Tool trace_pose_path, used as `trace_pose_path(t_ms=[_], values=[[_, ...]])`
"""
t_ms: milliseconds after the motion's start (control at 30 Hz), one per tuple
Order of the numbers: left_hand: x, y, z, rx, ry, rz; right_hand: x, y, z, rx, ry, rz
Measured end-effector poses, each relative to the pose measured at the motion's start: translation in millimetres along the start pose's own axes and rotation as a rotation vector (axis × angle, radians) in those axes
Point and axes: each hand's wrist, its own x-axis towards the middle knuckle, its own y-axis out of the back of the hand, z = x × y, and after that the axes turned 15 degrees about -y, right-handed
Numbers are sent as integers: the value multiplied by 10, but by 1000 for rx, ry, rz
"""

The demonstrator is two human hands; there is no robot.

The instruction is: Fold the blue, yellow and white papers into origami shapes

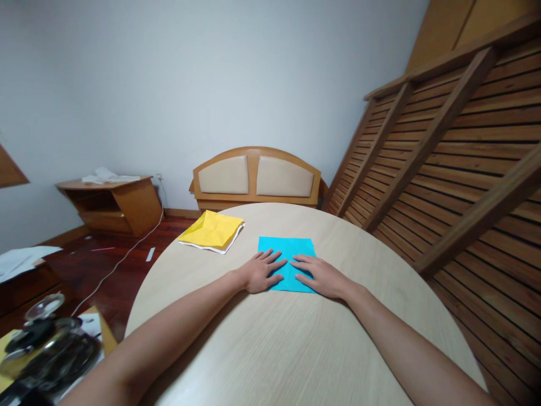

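Observation:
A blue sheet of paper [287, 248] lies flat on the round light-wood table [262, 338]. My left hand [260, 272] rests palm down on the sheet's near left part, fingers spread. My right hand [318, 275] presses flat on its near right part, fingers pointing toward the left hand. The fingertips of both hands almost meet at the middle of the sheet. Neither hand grips anything.
A creased yellow paper [213, 230] on white sheets lies at the table's far left edge. Beyond the table stand a wooden headboard [256, 177] and a low wooden cabinet [114, 203]. A slatted wooden frame [456, 152] leans at right. Shiny clutter [46, 344] sits at lower left.

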Motion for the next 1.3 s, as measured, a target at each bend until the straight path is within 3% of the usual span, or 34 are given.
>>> trace_pose_path(t_ms=[400, 633, 867, 1067, 1300], values=[[-85, 58, -70, 78, 53, -7, -55, 12, 13, -8, -120, -50], [-90, 105, 34, 9, -163, 36, -45, -5, -11, -29, -121, -17], [-59, 68, 83, -51, -134, 13, -65, 26, -94, -8, 22, -3], [-70, 103, 89, -68, -121, -16, -133, 91, -149, -3, -4, -84], [-70, 81, 62, -53, -125, -14, -193, 228, -72, 12, -50, -80]])
